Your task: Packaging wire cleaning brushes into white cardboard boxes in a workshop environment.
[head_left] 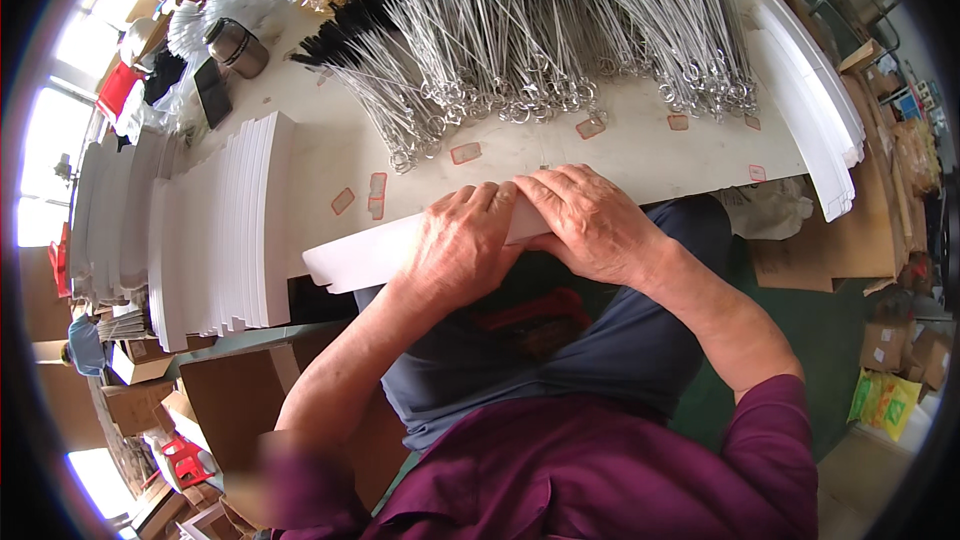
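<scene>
Fingers (470, 202) of the left hand (462, 245) curl over a long white card strip (360, 258) at the table's near edge, and the right hand (592, 223) presses flat on the same strip just beside it, fingertips touching the left hand's; both hands are closed down on the strip, which sticks out to the left past the table edge (700, 178).

From the head view, small reddish rectangular labels (377, 195) lie scattered on the pale tabletop between the hands and a wide heap of wire-handled brushes (520, 50). Stacks of white card sheets (255, 225) fan out at the left, and another white stack (815, 110) curves along the right. A metal cup (237, 46) stands at the far left. Brown cartons (885, 343) and a yellow-green packet (885, 402) sit on the floor at right.
</scene>
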